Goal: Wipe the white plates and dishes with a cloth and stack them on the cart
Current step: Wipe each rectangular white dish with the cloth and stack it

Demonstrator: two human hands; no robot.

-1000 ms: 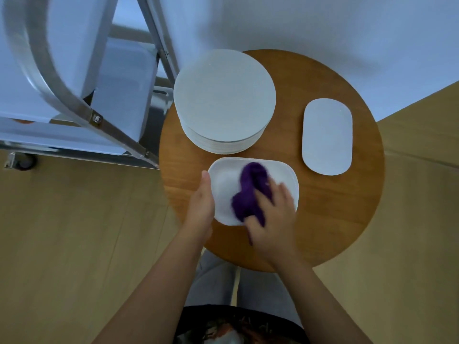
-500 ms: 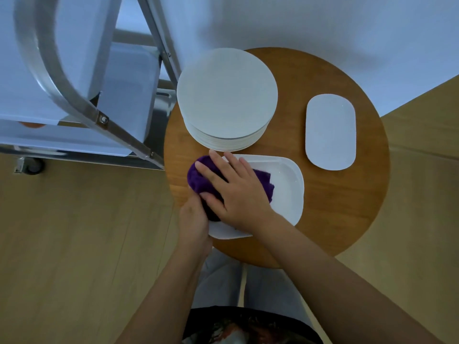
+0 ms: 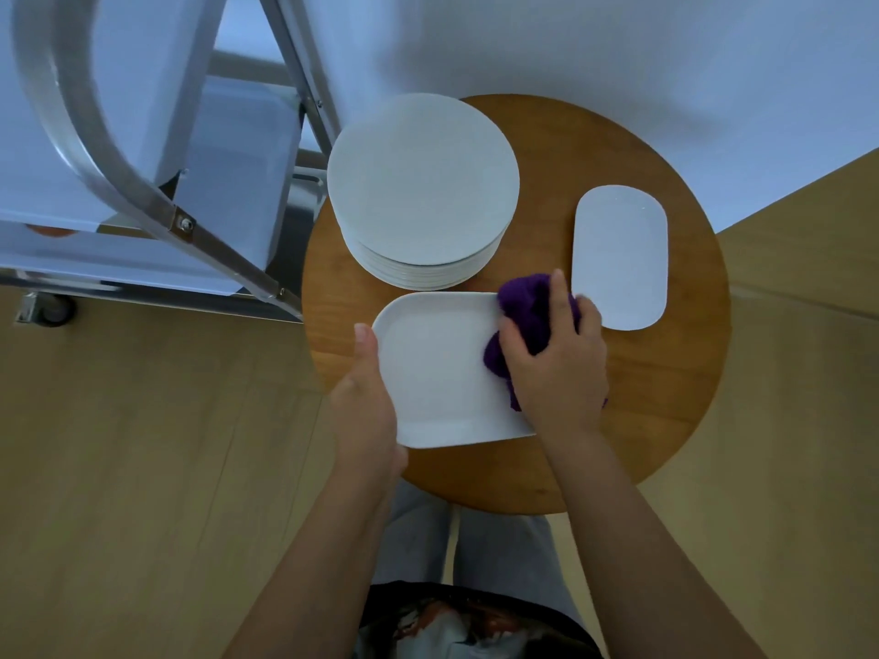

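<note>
Head view, looking straight down. A round wooden table (image 3: 656, 420) carries three groups of white ware. A stack of round plates (image 3: 421, 183) sits at the far left of the tabletop; only the top plate shows its full face, and the rims below it are too closely packed to count. An oval dish (image 3: 618, 256) lies apart at the right, face down or flat; which cannot be told.

A rectangular dish (image 3: 437, 368) with rounded corners lies at the near edge of the table, just in front of the stack, its left part overhanging the table rim. The left hand (image 3: 364, 406) holds its left edge: the thumb lies along the rim, and the fingers are hidden beneath the dish. The right hand (image 3: 554, 359) grips a bunched purple cloth (image 3: 528, 306), fingers curled round it, and presses it on the right end of the dish. The hand and cloth cover that end of the dish, so its right edge is not visible.

The metal cart (image 3: 157, 206) stands to the left of the table. Its frame and pale shelves are cut off by the picture's top and left edges; one castor (image 3: 45, 309) shows on the wooden floor (image 3: 142, 468).
</note>
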